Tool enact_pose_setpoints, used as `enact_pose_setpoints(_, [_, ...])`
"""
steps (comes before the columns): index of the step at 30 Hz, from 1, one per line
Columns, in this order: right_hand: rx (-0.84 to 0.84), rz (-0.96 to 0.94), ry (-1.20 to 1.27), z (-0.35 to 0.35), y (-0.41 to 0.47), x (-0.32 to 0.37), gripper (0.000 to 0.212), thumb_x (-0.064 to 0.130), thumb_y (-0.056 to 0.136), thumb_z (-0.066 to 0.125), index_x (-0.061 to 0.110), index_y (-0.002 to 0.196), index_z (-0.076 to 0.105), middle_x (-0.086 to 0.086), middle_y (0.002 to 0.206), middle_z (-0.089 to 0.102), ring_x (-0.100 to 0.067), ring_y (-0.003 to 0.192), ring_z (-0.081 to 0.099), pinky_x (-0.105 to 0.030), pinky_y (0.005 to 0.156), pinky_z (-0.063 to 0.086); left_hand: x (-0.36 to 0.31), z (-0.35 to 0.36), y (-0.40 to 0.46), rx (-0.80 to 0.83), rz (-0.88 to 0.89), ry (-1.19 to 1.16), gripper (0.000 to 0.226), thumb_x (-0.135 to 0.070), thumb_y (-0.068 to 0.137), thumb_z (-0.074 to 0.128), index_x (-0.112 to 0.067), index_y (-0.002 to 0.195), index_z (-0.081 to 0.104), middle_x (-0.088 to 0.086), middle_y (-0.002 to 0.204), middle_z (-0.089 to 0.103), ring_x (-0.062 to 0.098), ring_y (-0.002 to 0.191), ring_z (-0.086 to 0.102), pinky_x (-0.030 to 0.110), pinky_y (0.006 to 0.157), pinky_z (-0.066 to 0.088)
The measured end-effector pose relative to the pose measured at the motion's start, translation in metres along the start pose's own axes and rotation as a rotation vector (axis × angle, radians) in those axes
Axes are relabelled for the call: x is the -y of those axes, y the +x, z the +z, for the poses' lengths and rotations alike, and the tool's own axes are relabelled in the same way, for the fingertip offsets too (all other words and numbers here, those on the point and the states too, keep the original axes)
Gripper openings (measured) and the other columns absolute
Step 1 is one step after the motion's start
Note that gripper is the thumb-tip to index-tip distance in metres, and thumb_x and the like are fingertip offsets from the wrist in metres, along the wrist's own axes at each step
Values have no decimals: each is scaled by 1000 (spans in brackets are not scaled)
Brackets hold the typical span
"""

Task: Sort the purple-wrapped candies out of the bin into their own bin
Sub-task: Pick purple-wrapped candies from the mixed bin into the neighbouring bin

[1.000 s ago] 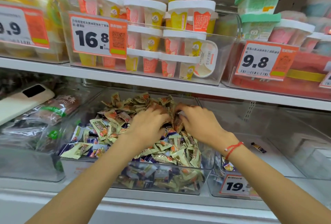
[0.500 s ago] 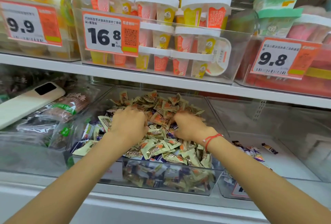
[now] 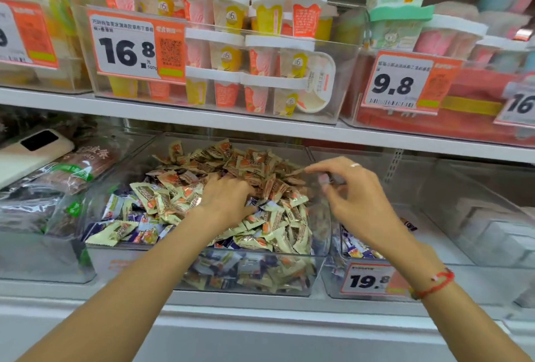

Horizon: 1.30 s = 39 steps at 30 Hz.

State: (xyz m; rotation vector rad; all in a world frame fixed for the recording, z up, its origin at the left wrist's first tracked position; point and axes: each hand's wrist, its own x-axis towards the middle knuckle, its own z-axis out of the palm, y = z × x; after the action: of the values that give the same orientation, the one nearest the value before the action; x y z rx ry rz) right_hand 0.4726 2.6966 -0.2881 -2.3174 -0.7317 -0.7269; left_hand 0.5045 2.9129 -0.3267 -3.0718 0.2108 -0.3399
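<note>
Two hands: left hand (image 3: 228, 199) digs curled into the candy bin (image 3: 249, 277); right hand (image 3: 353, 190) hovers empty, half-open.

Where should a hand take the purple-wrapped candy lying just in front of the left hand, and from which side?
Pinch the purple-wrapped candy by its crimped end, the flat fin that sticks out, and come from above with thumb and forefinger. It lies flat on the heap in the mixed bin with beige candies overlapping around it, so a side approach would likely push into those. The left hand is nearest.
</note>
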Motion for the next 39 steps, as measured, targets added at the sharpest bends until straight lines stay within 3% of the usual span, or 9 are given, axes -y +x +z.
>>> enact_pose_setpoints(5, [197, 141, -322, -28, -19, -60, 50, -6, 89, 47, 28, 124, 59, 0, 118, 58, -25, 106, 55, -45, 76, 50, 0, 3, -5, -96, -2, -82, 36, -40, 91, 59, -31, 126, 59, -1, 116, 68, 21, 114, 57, 38, 103, 33])
enact_pose_setpoints(9, [380, 279, -231, -32, -33, -81, 50, 6, 90, 57, 34, 131, 54, 0, 135, 55, -23, 123, 50, -43, 96, 46, -6, -2, -27, -363, 59, -222, 29, -32, 91, 61, -27, 119, 65, -4, 112, 69, 18, 106, 62, 36, 96, 41])
enact_pose_setpoints(14, [-7, 161, 62, -32, -24, -47, 29, 18, 92, 60, 33, 117, 64, 14, 113, 66, -5, 105, 60, -31, 89, 51, -36, -27, -57, -473, 8, -701, 26, -29, 90, 62, -32, 116, 66, -18, 103, 63, -2, 90, 59, 14, 77, 47])
enact_pose_setpoints(19, [186, 195, 591, -9, -14, 16, 30, 31, 91, 60, 32, 121, 58, 9, 112, 67, -6, 99, 65, -31, 85, 55, -62, -59, -64, -382, -19, -1279, 33, -16, 84, 70, -24, 115, 64, -10, 99, 68, -4, 85, 66, 7, 69, 48])
enact_pose_setpoints(22, [15, 189, 609, -2, -13, 15, 23, 15, 91, 64, 26, 111, 67, 5, 100, 72, -12, 88, 69, -36, 78, 58, -60, -63, -61, -313, -64, -1457, 33, -7, 81, 72, -16, 112, 63, -4, 99, 71, 3, 83, 69, 10, 67, 51])
enact_pose_setpoints(26, [-254, 216, -40, -16, -16, -20, 21, 24, 93, 59, 25, 112, 68, 7, 95, 70, -15, 86, 65, -35, 70, 54, -35, -39, -51, -248, -41, -854, 22, -25, 87, 67, -28, 109, 65, -14, 111, 66, -1, 96, 62, 26, 90, 52])
enact_pose_setpoints(29, [-21, 356, -345, -23, -21, -43, 29, 22, 94, 55, 26, 123, 61, 0, 112, 67, -24, 103, 61, -38, 75, 51, -21, -17, -47, 18, 24, -373, 35, -53, 88, 56, -36, 118, 61, -12, 120, 60, 6, 106, 55, 36, 93, 47])
enact_pose_setpoints(34, [-15, 288, -317, -15, -17, -30, 32, 21, 94, 55, 27, 125, 60, 1, 117, 64, -20, 117, 52, -38, 78, 50, -17, 1, -35, -57, -34, -177, 68, -83, 70, 46, -31, 108, 70, -10, 104, 68, 13, 112, 51, 38, 106, 35])
enact_pose_setpoints(39, [92, -10, -181, 12, -3, 0, 23, 21, 93, 57, 31, 111, 67, 15, 99, 63, -9, 104, 49, -28, 75, 47, -23, -5, -32, -164, -34, -220, 43, -63, 81, 58, -31, 108, 68, -11, 109, 67, 12, 112, 52, 36, 106, 32])
